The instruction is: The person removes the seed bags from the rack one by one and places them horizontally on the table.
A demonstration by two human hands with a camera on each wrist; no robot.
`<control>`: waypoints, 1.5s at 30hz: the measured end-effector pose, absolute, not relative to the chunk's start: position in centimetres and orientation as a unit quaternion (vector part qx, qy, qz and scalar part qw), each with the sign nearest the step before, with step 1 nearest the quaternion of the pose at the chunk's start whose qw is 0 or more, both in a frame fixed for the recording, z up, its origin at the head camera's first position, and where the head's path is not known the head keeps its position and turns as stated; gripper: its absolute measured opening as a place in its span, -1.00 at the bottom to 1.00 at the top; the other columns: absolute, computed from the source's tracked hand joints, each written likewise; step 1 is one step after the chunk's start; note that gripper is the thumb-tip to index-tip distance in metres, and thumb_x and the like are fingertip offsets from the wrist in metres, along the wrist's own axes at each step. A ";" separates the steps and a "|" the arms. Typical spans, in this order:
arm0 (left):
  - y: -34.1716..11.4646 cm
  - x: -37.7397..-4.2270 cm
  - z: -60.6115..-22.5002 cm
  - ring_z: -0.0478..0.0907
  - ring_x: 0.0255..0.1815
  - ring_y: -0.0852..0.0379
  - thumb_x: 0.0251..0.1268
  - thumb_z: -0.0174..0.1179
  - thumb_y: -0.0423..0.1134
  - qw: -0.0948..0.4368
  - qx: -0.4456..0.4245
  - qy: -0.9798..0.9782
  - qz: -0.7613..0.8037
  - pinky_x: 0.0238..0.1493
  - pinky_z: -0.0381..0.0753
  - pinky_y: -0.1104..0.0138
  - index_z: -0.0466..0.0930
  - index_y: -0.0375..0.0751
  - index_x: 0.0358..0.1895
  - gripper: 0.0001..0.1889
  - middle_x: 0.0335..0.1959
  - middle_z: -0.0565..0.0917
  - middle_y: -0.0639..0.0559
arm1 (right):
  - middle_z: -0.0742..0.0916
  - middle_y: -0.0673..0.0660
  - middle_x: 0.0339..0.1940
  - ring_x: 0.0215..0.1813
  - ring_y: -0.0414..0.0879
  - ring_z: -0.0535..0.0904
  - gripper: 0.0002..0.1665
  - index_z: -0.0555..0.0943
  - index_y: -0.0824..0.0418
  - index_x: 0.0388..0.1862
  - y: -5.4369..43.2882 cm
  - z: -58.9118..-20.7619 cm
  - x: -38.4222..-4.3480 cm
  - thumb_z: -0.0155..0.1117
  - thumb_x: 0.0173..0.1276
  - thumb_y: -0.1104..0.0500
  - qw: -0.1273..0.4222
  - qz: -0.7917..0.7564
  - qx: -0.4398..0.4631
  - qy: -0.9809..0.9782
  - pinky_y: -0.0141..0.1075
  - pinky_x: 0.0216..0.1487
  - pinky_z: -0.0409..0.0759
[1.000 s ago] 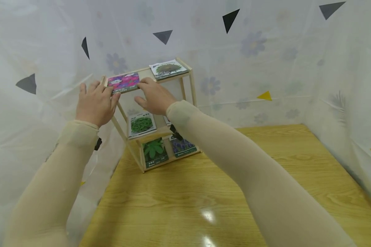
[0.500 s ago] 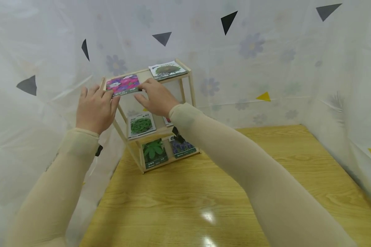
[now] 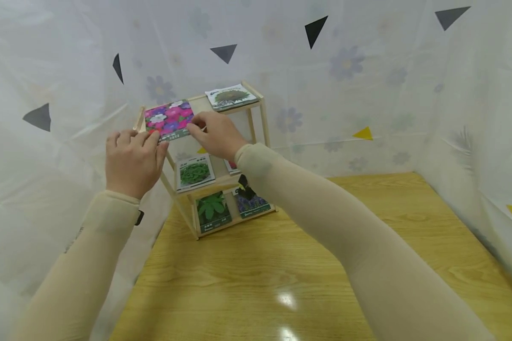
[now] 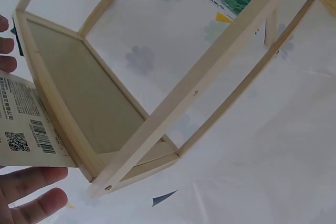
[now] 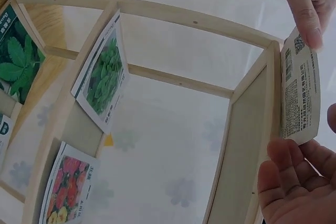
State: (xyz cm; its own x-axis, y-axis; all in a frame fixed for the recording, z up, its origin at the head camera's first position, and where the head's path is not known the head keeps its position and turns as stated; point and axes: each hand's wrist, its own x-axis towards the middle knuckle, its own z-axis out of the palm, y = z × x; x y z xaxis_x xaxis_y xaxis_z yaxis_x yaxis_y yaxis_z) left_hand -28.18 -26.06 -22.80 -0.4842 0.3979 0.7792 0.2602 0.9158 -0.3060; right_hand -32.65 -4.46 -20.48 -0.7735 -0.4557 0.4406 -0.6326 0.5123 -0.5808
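A seed packet (image 3: 170, 117) with pink and purple flowers lies at the left of the top shelf of a small wooden rack (image 3: 201, 105). Its near part juts past the shelf's front edge, and its printed back (image 5: 300, 95) shows from below in the right wrist view. My left hand (image 3: 132, 163) holds the near left corner, thumb against the back. At the right edge, my right hand (image 3: 219, 135) pinches the packet between thumb and fingers. A white seed packet (image 3: 232, 96) with a round plant picture lies at the right of the same shelf.
Green-leaf packets stand on the left of the middle shelf (image 3: 195, 173) and bottom shelf (image 3: 213, 210). A red-flower packet (image 5: 67, 182) and a purple-flower packet (image 3: 253, 203) are to their right. The rack stands on a wooden table (image 3: 239, 274) before white sheeting (image 3: 290, 85).
The pink flower packet has come forward over the shelf's front edge, showing more of its picture. My left hand has moved slightly down and nearer; my right hand has shifted slightly down with it.
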 end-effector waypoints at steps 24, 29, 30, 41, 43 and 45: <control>-23.8 -27.1 -27.1 0.52 -0.40 -0.31 0.36 -0.03 0.17 0.540 -0.149 -0.827 -0.051 -0.38 0.51 -0.10 0.59 -0.45 -0.05 -0.37 -0.31 0.62 -0.35 | 0.65 0.00 -0.17 -0.19 -0.19 0.59 -0.49 0.49 0.22 0.29 -3.5 -21.9 -32.4 0.22 0.41 0.07 0.054 0.496 0.255 -0.828 -0.40 -0.23 0.57; -23.4 -27.0 -27.4 0.54 -0.37 -0.28 0.37 -0.03 0.10 0.534 -0.136 -0.828 -0.104 -0.37 0.51 -0.10 0.63 -0.47 -0.06 -0.41 -0.30 0.66 -0.33 | 0.65 0.01 -0.15 -0.17 -0.19 0.59 -0.48 0.48 0.20 0.30 -3.2 -22.3 -32.5 0.22 0.41 0.09 0.042 0.499 0.252 -0.828 -0.40 -0.23 0.57; -23.3 -27.0 -27.4 0.55 -0.38 -0.26 0.38 -0.03 0.08 0.532 -0.132 -0.828 -0.119 -0.39 0.51 -0.09 0.64 -0.45 -0.06 -0.43 -0.31 0.67 -0.32 | 0.65 0.01 -0.15 -0.19 -0.19 0.59 -0.48 0.47 0.19 0.31 -3.2 -22.4 -32.5 0.23 0.41 0.09 0.038 0.502 0.251 -0.827 -0.40 -0.25 0.57; -23.1 -27.5 -27.6 0.55 -0.50 -0.08 0.36 0.11 -0.16 0.470 -0.073 -0.838 -0.269 -0.39 0.50 0.07 0.60 -0.37 0.09 -0.61 -0.43 0.65 -0.21 | 0.63 0.05 -0.19 -0.27 -0.11 0.59 -0.52 0.48 0.16 0.23 -2.5 -23.8 -32.4 0.29 0.36 0.16 0.003 0.532 0.236 -0.813 -0.35 -0.36 0.59; -23.1 -27.6 -27.7 0.53 -0.53 -0.05 0.35 0.13 -0.18 0.459 -0.066 -0.838 -0.288 -0.39 0.50 0.13 0.55 -0.38 0.16 -0.58 -0.46 0.64 -0.20 | 0.63 0.05 -0.19 -0.26 -0.11 0.60 -0.52 0.47 0.16 0.24 -2.4 -24.1 -32.4 0.29 0.35 0.16 0.005 0.530 0.240 -0.813 -0.35 -0.34 0.60; -23.0 -27.6 -27.8 0.51 -0.54 0.01 0.35 0.14 -0.18 0.450 -0.056 -0.838 -0.305 -0.39 0.49 0.23 0.50 -0.39 0.22 -0.54 -0.48 0.62 -0.19 | 0.63 0.05 -0.19 -0.26 -0.11 0.60 -0.52 0.47 0.15 0.24 -2.3 -24.4 -32.5 0.29 0.36 0.16 0.008 0.527 0.245 -0.814 -0.34 -0.35 0.60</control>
